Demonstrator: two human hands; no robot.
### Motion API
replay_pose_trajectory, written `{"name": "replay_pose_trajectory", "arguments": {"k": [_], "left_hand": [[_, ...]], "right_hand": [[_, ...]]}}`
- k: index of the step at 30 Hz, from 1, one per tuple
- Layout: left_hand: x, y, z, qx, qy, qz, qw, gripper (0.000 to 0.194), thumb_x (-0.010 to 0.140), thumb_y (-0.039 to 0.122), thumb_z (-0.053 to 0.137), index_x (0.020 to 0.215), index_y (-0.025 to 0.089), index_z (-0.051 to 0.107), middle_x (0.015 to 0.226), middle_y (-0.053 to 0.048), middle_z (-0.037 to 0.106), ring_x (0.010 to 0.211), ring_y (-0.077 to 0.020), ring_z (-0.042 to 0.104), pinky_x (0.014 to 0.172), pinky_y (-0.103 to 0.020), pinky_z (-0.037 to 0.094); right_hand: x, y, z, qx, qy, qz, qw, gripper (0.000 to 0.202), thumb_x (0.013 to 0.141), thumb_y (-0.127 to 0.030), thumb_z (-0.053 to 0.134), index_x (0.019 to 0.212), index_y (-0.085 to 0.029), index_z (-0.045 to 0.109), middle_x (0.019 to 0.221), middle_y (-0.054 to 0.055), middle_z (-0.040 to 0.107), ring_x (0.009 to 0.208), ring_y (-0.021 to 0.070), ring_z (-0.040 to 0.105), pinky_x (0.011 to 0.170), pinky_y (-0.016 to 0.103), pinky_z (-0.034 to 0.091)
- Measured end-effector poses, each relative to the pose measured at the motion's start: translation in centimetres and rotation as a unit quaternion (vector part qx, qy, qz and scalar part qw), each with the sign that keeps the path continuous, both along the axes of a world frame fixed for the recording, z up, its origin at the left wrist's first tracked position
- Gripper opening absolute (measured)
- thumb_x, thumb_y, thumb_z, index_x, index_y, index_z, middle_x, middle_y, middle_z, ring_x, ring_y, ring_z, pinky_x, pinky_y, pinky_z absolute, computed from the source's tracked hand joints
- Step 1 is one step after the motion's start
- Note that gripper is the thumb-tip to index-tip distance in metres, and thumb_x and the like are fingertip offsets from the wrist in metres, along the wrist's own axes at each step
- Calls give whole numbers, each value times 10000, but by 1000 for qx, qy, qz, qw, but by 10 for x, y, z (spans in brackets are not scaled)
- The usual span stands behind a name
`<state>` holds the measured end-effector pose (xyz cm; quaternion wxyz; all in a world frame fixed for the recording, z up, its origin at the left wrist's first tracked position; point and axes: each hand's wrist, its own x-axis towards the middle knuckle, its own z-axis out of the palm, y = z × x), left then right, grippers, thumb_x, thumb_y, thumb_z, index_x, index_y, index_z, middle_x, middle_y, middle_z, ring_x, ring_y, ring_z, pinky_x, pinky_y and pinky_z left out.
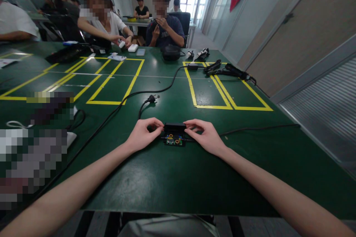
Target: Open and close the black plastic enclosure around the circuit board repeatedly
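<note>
Between my hands, a small black plastic cover (175, 127) is tilted up on edge. Just below it lies an open black case with a circuit board (174, 140) inside, showing copper-wound coils and small parts. My left hand (146, 133) pinches the cover's left end between thumb and fingers. At its right end, my right hand (204, 135) pinches it the same way. A black cable (258, 128) runs off to the right from behind my right hand. Beyond my left hand, a black power plug (151, 99) on a short cord rests on the table.
Yellow tape (211, 107) marks rectangles on the green table (133, 189). A long black cable (133, 93) crosses to an inline box (192, 66). Black tools or clamps (230, 70) lie at the far right. Two people (167, 31) sit across, handling small items. Blurred objects (36, 163) lie left.
</note>
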<state>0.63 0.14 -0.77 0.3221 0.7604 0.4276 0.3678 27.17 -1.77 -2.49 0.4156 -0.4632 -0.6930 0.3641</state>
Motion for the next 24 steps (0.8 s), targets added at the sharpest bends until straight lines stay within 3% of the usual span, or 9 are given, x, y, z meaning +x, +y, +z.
{"name": "replay_pose_trajectory", "arguments": {"k": [6,11,15,21,24], "left_hand": [[-1,0,1,0,8,-5,1000,195,887,280,619,846,164,770,792,-32,789,730,-177,722,669,-252,530],[-1,-1,4,-20,3,-21,1000,279,935,293,554,777,165,744,751,-26,775,716,-172,723,673,-247,541],[-1,-2,5,-17,9,-34,999,320,974,335,542,799,162,747,738,-29,772,710,-172,730,683,-251,544],[-7,-1,2,95,68,-86,989,236,963,374,632,929,172,750,824,-43,779,758,-179,727,739,-286,540],[-9,0,1,164,118,-136,970,328,882,467,764,1036,179,738,874,-51,760,795,-200,722,758,-311,544]], "right_hand": [[0,-2,5,17,-19,33,999,199,911,-295,702,1064,-186,768,987,78,771,876,204,740,742,321,633],[1,-5,12,88,-50,106,989,171,1001,-306,629,990,-189,753,1012,88,732,903,194,712,738,310,617],[4,-6,10,145,-104,151,972,161,1013,-295,630,1074,-194,739,1071,105,721,942,203,711,774,331,609],[8,-5,9,222,-180,187,940,271,921,-274,741,1171,-198,668,1144,125,714,1012,237,710,845,373,598],[7,-4,9,248,-213,193,925,328,879,-263,782,1168,-206,637,1163,131,713,1041,250,705,854,380,594]]}}
